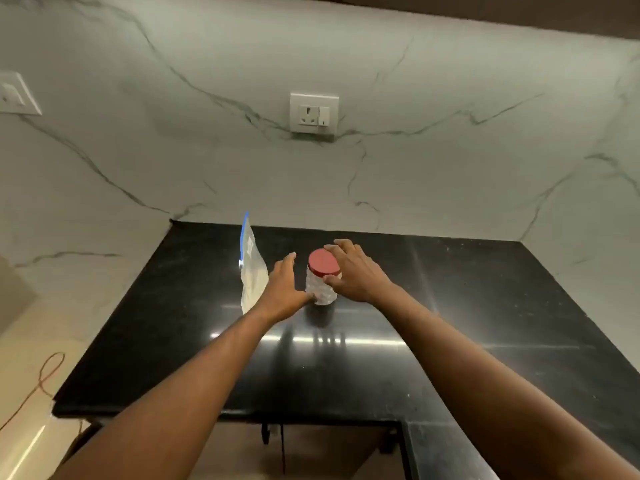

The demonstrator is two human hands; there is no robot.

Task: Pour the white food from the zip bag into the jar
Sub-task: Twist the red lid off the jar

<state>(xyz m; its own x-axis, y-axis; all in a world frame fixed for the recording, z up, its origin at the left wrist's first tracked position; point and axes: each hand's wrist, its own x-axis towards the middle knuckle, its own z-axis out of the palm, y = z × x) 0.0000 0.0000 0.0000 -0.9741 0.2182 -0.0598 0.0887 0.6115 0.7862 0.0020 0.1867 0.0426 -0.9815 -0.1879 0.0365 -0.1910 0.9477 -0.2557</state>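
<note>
Head view, looking down along two bare forearms that reach from the bottom of the frame toward the middle. A glossy black stone table [450, 306] fills the lower half, backed by a white marble wall with grey veins.

Just below the centre of the frame stands a small clear textured plastic jar [321, 289], upright, with its round red screw lid [323, 262] on top. The right hand [353, 271] arches over the lid, fingers spread around its far edge and thumb against its near rim, touching it but not clearly clamped. The left hand [285, 289] is open, fingers straight, thumb resting against the jar's lower left side.

Just left of the left hand, a clear plastic zip bag with a blue seal strip [251, 268] stands on its base on the table, the white food settled in its lower part. Its top looks sealed, though this is hard to confirm.

Judging by this, the task is at its very start: the jar has not been opened, the bag is untouched, and nothing has been poured. Removing the lid, opening the bag and pouring all remain.
</note>
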